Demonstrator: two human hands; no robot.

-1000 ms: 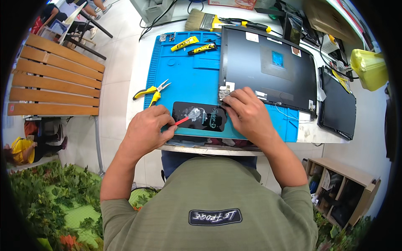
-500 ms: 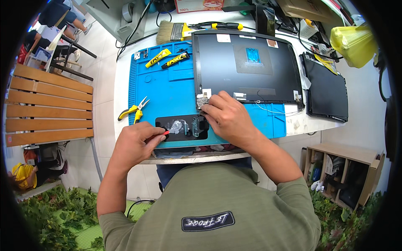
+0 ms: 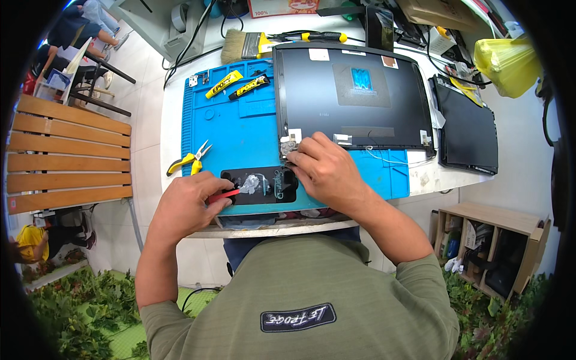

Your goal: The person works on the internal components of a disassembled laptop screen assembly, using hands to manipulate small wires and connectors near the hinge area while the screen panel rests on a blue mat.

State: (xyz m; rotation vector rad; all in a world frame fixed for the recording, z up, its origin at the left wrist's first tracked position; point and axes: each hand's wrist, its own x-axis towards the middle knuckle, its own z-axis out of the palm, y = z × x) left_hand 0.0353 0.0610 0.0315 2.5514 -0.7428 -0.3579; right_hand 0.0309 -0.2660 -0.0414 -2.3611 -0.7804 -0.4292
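Observation:
Between the thumb and fingers of my left hand (image 3: 189,201) is a thin red stick (image 3: 223,196), its tip at grey-white paste (image 3: 249,184). That paste is smeared on a black rectangular plate (image 3: 231,176), which looks like a phone-sized panel, at the mat's near edge. My right hand (image 3: 324,165) is closed at the lower left corner of a dark laptop lid (image 3: 318,90), pinching a small metal hinge (image 3: 288,146) there; its fingertips partly hide the piece. Yellow-handled pliers (image 3: 191,161) lie open beyond my left hand. Two epoxy tubes, one yellow (image 3: 223,84) and one black (image 3: 249,87), rest farther back.
A blue work mat (image 3: 231,132) covers much of the white table. Behind it lie a wide brush (image 3: 243,47) and a yellow-black screwdriver (image 3: 324,37). Dark laptop panels (image 3: 465,129) are stacked at right. A thin white cable (image 3: 390,158) trails from the lid.
My left hand has drawn back slightly left and down, and more of the red stick now shows. My right hand stays nearly still at the lid's corner.

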